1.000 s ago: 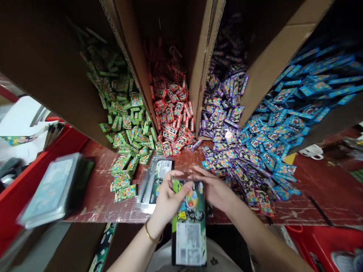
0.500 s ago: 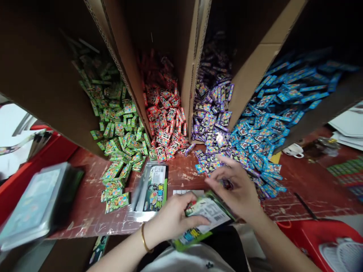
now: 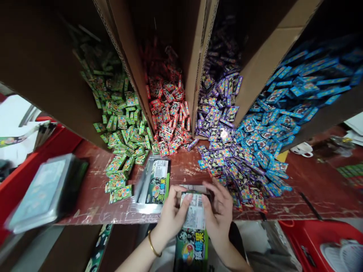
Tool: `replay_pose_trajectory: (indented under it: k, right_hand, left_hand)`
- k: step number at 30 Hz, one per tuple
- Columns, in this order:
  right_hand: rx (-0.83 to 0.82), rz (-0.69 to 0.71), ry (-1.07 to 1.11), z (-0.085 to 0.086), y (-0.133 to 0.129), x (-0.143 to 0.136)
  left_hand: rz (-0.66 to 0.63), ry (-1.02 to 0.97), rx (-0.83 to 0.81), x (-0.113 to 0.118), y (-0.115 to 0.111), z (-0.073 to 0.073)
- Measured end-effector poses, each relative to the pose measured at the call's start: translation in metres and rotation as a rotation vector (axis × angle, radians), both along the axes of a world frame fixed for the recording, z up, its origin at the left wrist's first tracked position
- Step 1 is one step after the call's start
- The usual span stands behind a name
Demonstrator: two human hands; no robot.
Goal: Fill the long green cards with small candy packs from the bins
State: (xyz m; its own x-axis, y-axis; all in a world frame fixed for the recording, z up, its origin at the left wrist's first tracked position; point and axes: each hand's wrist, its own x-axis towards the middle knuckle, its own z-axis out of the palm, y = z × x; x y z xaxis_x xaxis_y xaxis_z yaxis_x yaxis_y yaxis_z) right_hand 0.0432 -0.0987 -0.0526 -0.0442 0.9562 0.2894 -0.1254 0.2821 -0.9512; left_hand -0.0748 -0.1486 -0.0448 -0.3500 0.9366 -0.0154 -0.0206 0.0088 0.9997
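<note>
A green and black printed pouch [image 3: 190, 245] with a white label hangs upright between both hands at the table's front edge. My left hand [image 3: 176, 207] pinches its upper left side, thumb on the label. On the upper right side, my right hand [image 3: 218, 207] grips it with the thumb in front. Its opening and anything inside are hidden. Similar flat pouches [image 3: 157, 181] lie to the left. Small packets in green [image 3: 120, 192], red [image 3: 167, 130], purple [image 3: 218, 113] and blue [image 3: 272, 132] spill from cardboard compartments onto the table.
Cardboard dividers [image 3: 198, 71] rise behind the table [image 3: 184, 166]. At the left, a stack of clear plastic-wrapped items [image 3: 42, 192] stands by a red bin [image 3: 17, 166]. Another red container [image 3: 320, 234] is at the lower right. A white cup-like object [image 3: 303, 149] sits at the right.
My right hand has come down and left onto the pouch. The pouch has turned from tilted to upright, and my left hand has shifted slightly left at its top. The view has moved slightly.
</note>
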Motion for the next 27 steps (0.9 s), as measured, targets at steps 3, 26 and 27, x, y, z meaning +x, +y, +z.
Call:
replay_pose_trajectory:
  k: [3,26,27]
  right_hand:
    - [-0.069,0.008,0.105,-0.004,0.002,-0.006]
    - [-0.551,0.476,0.105,0.028,0.041,0.022]
    - [-0.539,0.462,0.087,0.025,0.039,0.024]
  left_hand:
    - [0.049,-0.015,0.1,-0.006,0.009,0.0]
    - [-0.005,0.068,-0.091,-0.005,0.02,0.032]
    - [-0.005,0.086,-0.077,-0.002,0.02,0.029]
